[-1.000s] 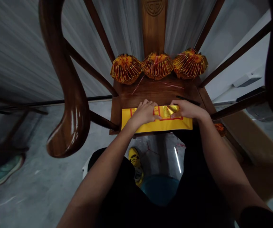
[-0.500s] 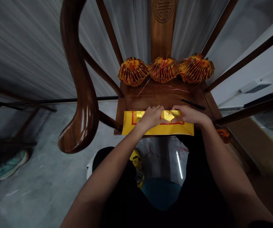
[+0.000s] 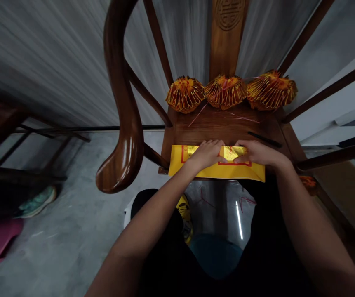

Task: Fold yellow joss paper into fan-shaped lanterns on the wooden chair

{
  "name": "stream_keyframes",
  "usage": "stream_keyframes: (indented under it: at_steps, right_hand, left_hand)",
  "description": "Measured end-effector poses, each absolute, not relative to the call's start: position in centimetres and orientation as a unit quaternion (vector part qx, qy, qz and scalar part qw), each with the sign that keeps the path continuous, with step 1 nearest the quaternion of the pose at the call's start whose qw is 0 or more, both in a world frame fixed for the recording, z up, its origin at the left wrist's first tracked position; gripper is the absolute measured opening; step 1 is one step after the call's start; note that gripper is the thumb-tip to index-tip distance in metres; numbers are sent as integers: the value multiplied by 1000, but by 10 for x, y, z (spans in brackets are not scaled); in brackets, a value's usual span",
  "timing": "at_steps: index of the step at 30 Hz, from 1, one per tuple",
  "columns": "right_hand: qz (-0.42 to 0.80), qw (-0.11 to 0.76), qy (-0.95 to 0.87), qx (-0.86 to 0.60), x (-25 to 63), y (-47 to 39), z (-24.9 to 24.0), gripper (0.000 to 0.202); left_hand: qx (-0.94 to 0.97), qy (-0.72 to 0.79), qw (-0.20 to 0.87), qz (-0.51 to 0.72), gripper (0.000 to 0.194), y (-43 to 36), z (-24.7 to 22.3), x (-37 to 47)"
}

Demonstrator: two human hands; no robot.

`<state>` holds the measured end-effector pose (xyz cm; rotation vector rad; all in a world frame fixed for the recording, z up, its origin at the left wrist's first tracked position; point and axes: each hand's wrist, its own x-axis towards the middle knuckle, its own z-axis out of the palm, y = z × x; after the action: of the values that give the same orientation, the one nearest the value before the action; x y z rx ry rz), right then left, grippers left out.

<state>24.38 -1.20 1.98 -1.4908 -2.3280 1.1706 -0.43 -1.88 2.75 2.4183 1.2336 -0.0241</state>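
A yellow joss paper sheet [image 3: 177, 163] with red borders and gold foil patches lies along the front of the wooden chair seat [image 3: 202, 130]. Across its middle is my left hand [image 3: 208, 153], fingers bent over the far edge and thumb on the near side. My right hand [image 3: 253, 151] pinches the paper around a gold patch, thumb pointing toward my left thumb. Some fingertips are hidden behind the fold. Behind them stand three pleated gold-and-red paper bundles, a left one [image 3: 185, 95], a middle one [image 3: 226, 93] and a right one [image 3: 271, 91].
Pink strings [image 3: 242, 118] and a thin black stick [image 3: 265, 139] lie on the seat. A curved armrest [image 3: 120, 165] juts out at left. Below are a yellow shoe [image 3: 185, 212] and a dark teal round object [image 3: 216, 253]. At left are a pink plastic object [image 3: 1, 241] and another person's shoe [image 3: 39, 202].
The camera has turned a little left, so everything sits farther right in view. Both hands keep their hold on the yellow paper, with hardly any movement.
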Motion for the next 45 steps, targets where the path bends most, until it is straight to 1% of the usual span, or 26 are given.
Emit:
stream_keyframes:
  at_steps: [6, 10, 12, 18, 22, 27, 30, 35, 38, 41, 45]
  right_hand:
    - [413, 66, -761, -497, 248, -12, 12, 55]
    - [408, 64, -762, -499, 250, -11, 6, 65]
    - [403, 68, -763, -501, 250, -11, 6, 67]
    - [410, 66, -760, -500, 251, -12, 6, 58]
    - [399, 64, -766, -501, 251, -15, 8, 57]
    - [394, 66, -766, -504, 250, -15, 5, 50]
    - [385, 77, -768, -505, 249, -13, 0, 48]
    - [415, 108, -749, -505, 247, -10, -13, 42]
    - [439, 125, -731, -507, 244, -7, -22, 43]
    - [459, 136, -717, -507, 238, -4, -29, 40]
    - [450, 151, -718, -510, 228, -3, -26, 35]
  left_hand:
    - [874, 440, 204, -5, 47, -24, 26, -3]
    - [873, 443, 205, -1, 45, -25, 23, -2]
    - [873, 443, 203, 0, 44, -25, 22, -2]
    - [875, 439, 206, 2, 45, -24, 19, -1]
    - [873, 439, 211, 7, 43, -23, 17, -1]
    - [868, 432, 246, 5, 42, -17, 20, -9]
    - [862, 437, 255, -9, 45, -13, 23, -18]
    - [825, 492, 277, -30, 53, -7, 30, -43]
    - [804, 535, 257, -29, 55, -8, 34, -62]
    - [779, 581, 236, -21, 52, -11, 34, -75]
    - [755, 615, 228, -6, 45, -15, 31, -81]
